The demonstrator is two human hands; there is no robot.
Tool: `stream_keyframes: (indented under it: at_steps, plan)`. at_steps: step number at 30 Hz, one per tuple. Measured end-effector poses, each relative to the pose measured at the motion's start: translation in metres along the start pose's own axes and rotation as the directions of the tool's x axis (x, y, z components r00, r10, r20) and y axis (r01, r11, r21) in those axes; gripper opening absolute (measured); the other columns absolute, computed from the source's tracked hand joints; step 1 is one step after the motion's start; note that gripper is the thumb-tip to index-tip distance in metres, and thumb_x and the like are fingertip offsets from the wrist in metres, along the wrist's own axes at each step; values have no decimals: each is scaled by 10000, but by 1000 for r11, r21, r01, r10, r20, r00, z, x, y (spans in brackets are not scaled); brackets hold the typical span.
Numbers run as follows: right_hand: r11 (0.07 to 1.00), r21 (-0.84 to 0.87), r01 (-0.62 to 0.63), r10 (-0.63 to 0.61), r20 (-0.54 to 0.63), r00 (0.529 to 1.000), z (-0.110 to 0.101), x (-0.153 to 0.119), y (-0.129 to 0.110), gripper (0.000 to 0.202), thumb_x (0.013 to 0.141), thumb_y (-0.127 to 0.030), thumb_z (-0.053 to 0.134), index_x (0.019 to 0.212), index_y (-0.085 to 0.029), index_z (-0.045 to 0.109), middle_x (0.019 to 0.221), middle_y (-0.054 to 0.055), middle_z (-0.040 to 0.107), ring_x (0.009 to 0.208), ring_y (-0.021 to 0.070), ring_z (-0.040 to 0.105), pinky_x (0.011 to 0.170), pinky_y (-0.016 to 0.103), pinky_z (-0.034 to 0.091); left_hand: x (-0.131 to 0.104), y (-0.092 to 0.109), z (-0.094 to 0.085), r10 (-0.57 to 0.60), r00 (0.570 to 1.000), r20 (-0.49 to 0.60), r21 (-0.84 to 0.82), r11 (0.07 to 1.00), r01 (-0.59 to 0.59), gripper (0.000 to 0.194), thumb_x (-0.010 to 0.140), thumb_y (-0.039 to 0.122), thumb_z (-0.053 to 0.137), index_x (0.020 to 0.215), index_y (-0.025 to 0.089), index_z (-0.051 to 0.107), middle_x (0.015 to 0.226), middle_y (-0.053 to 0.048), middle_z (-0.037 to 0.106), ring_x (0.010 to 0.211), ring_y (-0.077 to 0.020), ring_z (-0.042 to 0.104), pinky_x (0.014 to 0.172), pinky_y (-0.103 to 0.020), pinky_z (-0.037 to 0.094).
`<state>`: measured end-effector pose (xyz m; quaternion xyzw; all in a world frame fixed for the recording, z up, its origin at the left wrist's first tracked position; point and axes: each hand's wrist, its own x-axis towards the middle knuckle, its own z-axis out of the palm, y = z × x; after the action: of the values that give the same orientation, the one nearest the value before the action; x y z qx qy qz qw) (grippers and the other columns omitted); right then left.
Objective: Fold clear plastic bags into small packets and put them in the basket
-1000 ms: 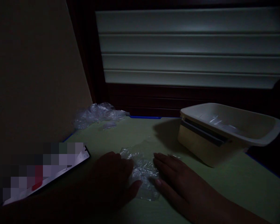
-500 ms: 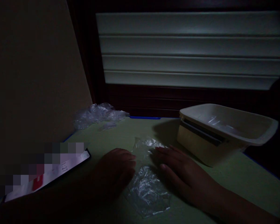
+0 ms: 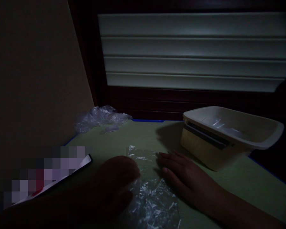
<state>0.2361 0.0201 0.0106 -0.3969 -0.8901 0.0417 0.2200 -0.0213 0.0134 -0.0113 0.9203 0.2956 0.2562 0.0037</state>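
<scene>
A crinkled clear plastic bag [image 3: 152,200] lies spread on the light green tabletop between my hands, its far part flatter than its shiny, wrinkled near part. My left hand [image 3: 120,173] is dark, its fingers curled in at the bag's left edge, where they appear to grip the plastic. My right hand [image 3: 188,178] lies flat along the right edge, fingers stretched out and fingertips on or just beside the plastic. Shadow hides the exact contact under both hands.
A heap of crumpled clear plastic [image 3: 102,117] sits in the far left corner. A cream plastic bin [image 3: 205,149] with some clear plastic inside stands at the right. A phone-like device [image 3: 81,168], partly pixelated, lies at left. Behind is a slatted panel [image 3: 181,47].
The bag has spread out and shifted toward me, its far edge now further left. My left hand's fingers have curled in. My right hand has barely moved.
</scene>
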Motion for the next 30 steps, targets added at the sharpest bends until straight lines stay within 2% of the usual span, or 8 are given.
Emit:
stream_keyframes:
  at_steps: [3, 8, 13, 19, 22, 25, 28, 30]
  plan:
    - [998, 18, -53, 54, -41, 998, 1, 0, 2, 280, 904, -213, 388, 1064, -168, 613, 1140, 95, 619, 1048, 192, 568, 915, 383, 452, 7, -6, 0, 67, 998, 5, -151, 986, -66, 337, 950, 342, 246, 1125, 224, 509, 1204, -65, 554, 1165, -206, 461, 956, -363, 405]
    - [975, 15, -220, 220, -116, 969, 6, 0, 17, 320, 902, -251, 376, 1101, -126, 593, 1118, 130, 614, 998, 215, 593, 872, 376, 480, 20, -1, -6, 203, 977, 71, -237, 954, -181, 343, 935, 404, 312, 1209, 242, 441, 1205, -85, 537, 1157, -223, 458, 967, -388, 381]
    - [960, 89, -267, 272, -56, 961, 11, 1, 27, 332, 889, -312, 401, 1064, -129, 616, 1115, 132, 610, 1014, 231, 575, 901, 389, 450, 31, 6, -12, 296, 951, 87, -275, 925, -262, 410, 930, 475, 239, 1207, 230, 415, 1078, -112, 560, 994, -236, 520, 904, -434, 393]
    - [922, 190, -337, 349, -35, 936, 17, 1, 29, 337, 823, -331, 488, 1046, -129, 640, 1186, 156, 567, 1070, 270, 540, 935, 435, 408, 29, 4, -12, 314, 946, 78, -321, 907, -275, 396, 916, 461, 325, 1214, 214, 412, 1109, -127, 536, 1040, -248, 500, 897, -407, 405]
    - [903, 284, -322, 351, -57, 935, 19, 1, 31, 253, 794, -300, 511, 940, -157, 660, 1156, 141, 578, 1048, 260, 549, 914, 430, 414, 26, 5, -12, 264, 960, 91, -341, 914, -219, 356, 902, 397, 409, 1207, 213, 417, 1134, -116, 527, 1068, -240, 488, 922, -390, 399]
    - [872, 394, -289, 340, -63, 938, 17, 2, 30, 152, 776, -266, 511, 795, -182, 635, 1023, 101, 632, 943, 229, 591, 839, 384, 451, 27, 5, -7, 143, 989, 44, -321, 939, -121, 281, 890, 266, 450, 1166, 216, 442, 1123, -88, 537, 1053, -204, 499, 911, -345, 417]
    - [800, 494, -340, 400, -18, 916, 13, 4, 24, 146, 775, -286, 498, 724, -188, 593, 829, 56, 661, 755, 190, 615, 687, 315, 483, 29, 0, 2, -59, 998, -24, -255, 966, 51, 246, 865, 215, 452, 1109, 207, 488, 1114, -73, 549, 1025, -188, 520, 877, -320, 445]
    - [745, 537, -395, 463, 10, 886, 10, 5, 20, 168, 774, -322, 497, 723, -188, 583, 740, 35, 647, 668, 171, 597, 593, 277, 468, 32, -4, 7, -247, 967, -70, -221, 949, 226, 288, 832, 249, 483, 1115, 195, 498, 1150, -84, 537, 1053, -210, 512, 897, -348, 438]
